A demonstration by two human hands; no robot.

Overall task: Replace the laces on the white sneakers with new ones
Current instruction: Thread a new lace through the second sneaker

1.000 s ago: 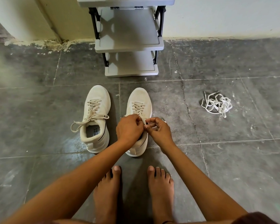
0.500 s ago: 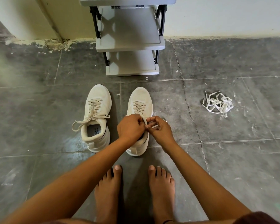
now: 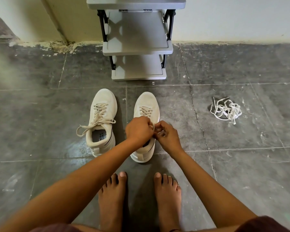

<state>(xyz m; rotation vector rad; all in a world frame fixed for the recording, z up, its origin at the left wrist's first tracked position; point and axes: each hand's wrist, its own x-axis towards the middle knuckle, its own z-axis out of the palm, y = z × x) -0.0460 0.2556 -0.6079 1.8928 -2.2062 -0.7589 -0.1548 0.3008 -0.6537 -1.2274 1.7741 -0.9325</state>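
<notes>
Left hand (image 3: 139, 129) first: fingers curled, gripping the beige lace (image 3: 146, 111) at the top eyelets of the right sneaker (image 3: 146, 99). Right hand (image 3: 167, 136) likewise, pinching the same lace between thumb and fingertips, close against the left. Both held over the tongue, hiding most of the shoe's opening. Lower eyelets laced in crossed rows. Upright in the middle of the floor (image 3: 40, 114), toe toward the far edge by the wall, just beside the left sneaker (image 3: 104, 99), parallel, with a narrow gap between. Across the left sneaker's collar, loose lace ends (image 3: 97, 122), one loop trailing down its outer side. Beyond the toes, against the far edge, a grey shoe rack (image 3: 137, 47). Well apart toward the right edge, a tangle of white laces (image 3: 226, 111). Toward the near edge, two bare feet (image 3: 111, 198).
</notes>
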